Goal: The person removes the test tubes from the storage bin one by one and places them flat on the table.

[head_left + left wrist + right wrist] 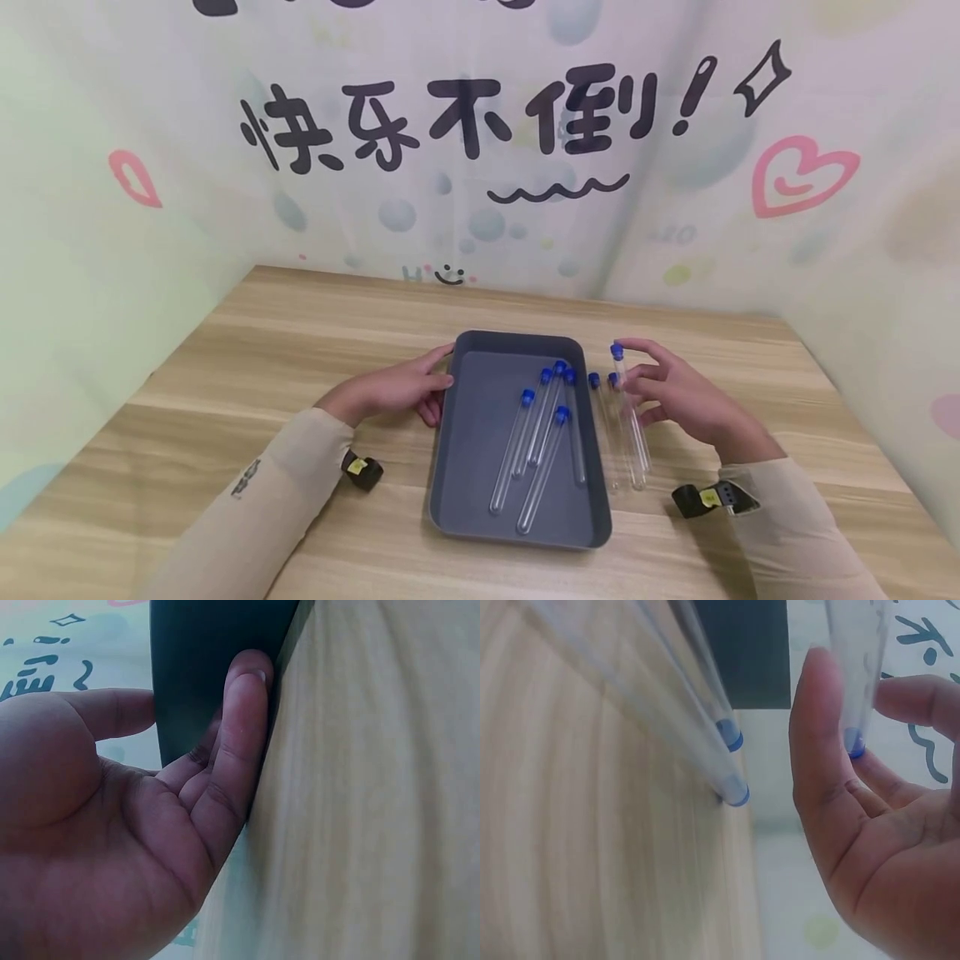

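A grey tray (468, 467) holds several clear test tubes (512, 454) with blue caps, lying lengthwise. At its left side, my left hand (401, 390) touches the outer wall; the left wrist view has the thumb at the wall's upper edge and the other fingers (244, 727) lying against the wall near the table. My right hand (675, 396) pinches one blue-capped test tube (859, 652) between thumb and fingers, right of the tray. In the head view this tube is tilted, cap at the far end. Two more capped tubes (682, 712) lie beside the tray, partly behind the held one.
The wooden table (330, 317) runs under everything. Behind it hangs a printed cloth (465, 225) with dark lettering, and cloth also closes off both sides. Black straps with small devices (363, 471) sit on both wrists.
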Available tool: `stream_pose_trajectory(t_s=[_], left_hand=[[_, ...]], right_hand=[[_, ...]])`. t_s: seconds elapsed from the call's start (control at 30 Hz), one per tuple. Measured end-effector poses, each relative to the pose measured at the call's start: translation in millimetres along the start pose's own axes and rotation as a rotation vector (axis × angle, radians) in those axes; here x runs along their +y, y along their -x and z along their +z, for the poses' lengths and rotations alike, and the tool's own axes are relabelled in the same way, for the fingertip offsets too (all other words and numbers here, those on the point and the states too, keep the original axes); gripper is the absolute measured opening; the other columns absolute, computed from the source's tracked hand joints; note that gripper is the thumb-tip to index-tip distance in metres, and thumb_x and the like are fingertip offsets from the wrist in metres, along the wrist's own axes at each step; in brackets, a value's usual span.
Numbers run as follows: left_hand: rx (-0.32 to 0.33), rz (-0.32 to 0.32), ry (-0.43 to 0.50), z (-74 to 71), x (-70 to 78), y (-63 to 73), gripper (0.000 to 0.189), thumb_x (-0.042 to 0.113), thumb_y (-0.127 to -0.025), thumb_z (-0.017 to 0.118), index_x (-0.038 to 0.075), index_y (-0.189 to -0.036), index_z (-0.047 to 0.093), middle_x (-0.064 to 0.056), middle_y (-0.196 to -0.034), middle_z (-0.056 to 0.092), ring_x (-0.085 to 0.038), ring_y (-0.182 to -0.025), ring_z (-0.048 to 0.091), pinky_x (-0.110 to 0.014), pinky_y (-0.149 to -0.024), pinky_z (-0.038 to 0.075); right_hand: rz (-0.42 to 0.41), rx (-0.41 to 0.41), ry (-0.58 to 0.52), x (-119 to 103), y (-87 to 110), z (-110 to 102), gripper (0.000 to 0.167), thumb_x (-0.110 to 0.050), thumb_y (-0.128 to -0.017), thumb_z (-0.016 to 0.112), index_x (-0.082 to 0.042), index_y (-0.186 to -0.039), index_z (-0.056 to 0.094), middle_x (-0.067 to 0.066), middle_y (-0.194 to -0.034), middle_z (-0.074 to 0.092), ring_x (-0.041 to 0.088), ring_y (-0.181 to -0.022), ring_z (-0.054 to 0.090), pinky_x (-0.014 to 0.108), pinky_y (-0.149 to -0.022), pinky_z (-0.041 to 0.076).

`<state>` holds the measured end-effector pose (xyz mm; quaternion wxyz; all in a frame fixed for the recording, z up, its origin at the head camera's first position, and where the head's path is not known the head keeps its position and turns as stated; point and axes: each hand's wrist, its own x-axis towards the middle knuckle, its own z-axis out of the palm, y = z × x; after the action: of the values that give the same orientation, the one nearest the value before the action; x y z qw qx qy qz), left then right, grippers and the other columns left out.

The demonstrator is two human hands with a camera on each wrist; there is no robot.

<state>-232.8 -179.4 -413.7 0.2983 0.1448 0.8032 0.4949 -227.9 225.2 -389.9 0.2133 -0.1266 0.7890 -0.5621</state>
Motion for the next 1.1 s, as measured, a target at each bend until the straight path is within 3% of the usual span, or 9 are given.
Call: stream_pose_trajectory(t_s=[0.47,0.87,1.1], left_hand=[[-0.002,0.006,-0.003,-0.8,1.1,1.2,0.067,0.021,-0.108,0.039,0.025,-0.162,0.000,-0.015,-0.088,0.060,-0.022,-0.073,0.065,-0.035,-0.075,0.060],[-0.003,0.007,-0.009,-1.1,0.9,-0.2,0.067,0.022,-0.108,0.039,0.027,-0.162,0.000,-0.016,-0.090,0.061,-0.023,-0.074,0.066,-0.036,-0.075,0.060],[-0.002,0.000,-0.010,-1.9,0.5,-0.3,0.067,0.022,-0.108,0.039,0.027,-0.162,0.000,-0.016,-0.091,0.062,-0.023,-0.074,0.066,-0.036,-0.076,0.060]], right_hand=[[0.038,0.028,0.024,11,0.0,-9,0.069,-0.008,-0.101,0.056,-0.009,-0.157,0.017,0.016,-0.104,0.063,0.024,-0.086,0.068,0.042,-0.074,0.061],[0.061,0.037,0.066,20,-1.6,-15,0.061,-0.005,-0.102,0.051,-0.008,-0.155,0.020,0.025,-0.113,0.063,0.020,-0.084,0.067,0.038,-0.075,0.061],[0.077,0.033,0.084,23,-3.7,-15,0.068,-0.006,-0.098,0.058,-0.007,-0.155,0.020,0.020,-0.105,0.063,0.021,-0.081,0.068,0.039,-0.073,0.061]])
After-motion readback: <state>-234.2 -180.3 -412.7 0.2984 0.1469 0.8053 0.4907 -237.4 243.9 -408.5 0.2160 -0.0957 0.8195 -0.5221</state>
